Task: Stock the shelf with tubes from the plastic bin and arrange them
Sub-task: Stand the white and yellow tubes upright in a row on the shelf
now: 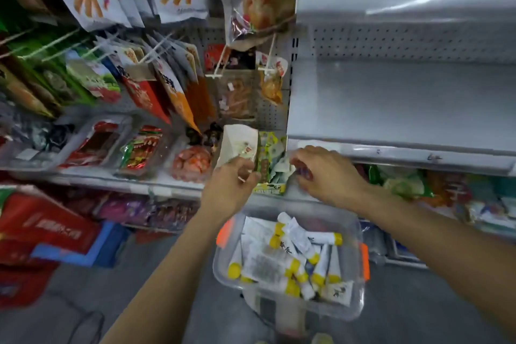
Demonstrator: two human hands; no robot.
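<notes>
Shelf [167, 188], centre frame: left hand [231, 176] curled beside box [240, 142], right hand [324, 173] curled over packets [272, 153]; holds unclear, blurred. Risk: forearm [181, 246] knocks bin [358, 234] below, spilling tubes [279, 234].

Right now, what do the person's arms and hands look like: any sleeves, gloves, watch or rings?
The left arm and right arm are bare to the frame's edge; no sleeve shows. The left hand and right hand wear no gloves, and no watch, band or ring shows, though blur could hide something small.
</notes>
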